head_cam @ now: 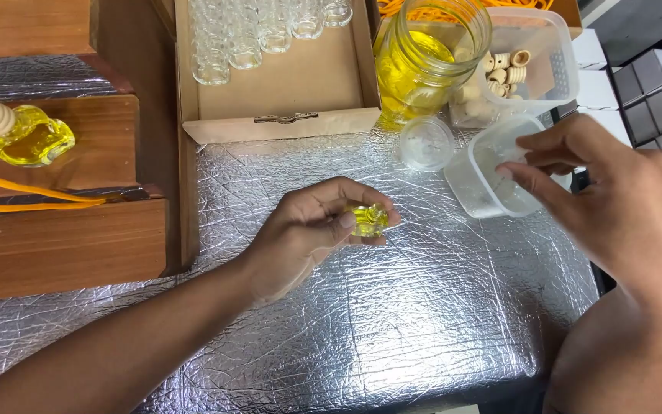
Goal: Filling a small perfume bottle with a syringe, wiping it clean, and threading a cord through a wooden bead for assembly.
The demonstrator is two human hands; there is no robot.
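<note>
The left hand (312, 222) pinches a small yellow-filled bottle (368, 220) just above the foil-covered table (423, 322); the right hand (599, 192), fingers loosely together and empty, reaches into a clear tub (475, 182). If still uncapped, a tilt could spill the liquid.

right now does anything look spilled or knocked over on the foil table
Nothing stands out. The big jar of yellow liquid stands upright, with no puddle on the foil. The left hand holds a small filled bottle; the right hand reaches at a clear tub.
</note>
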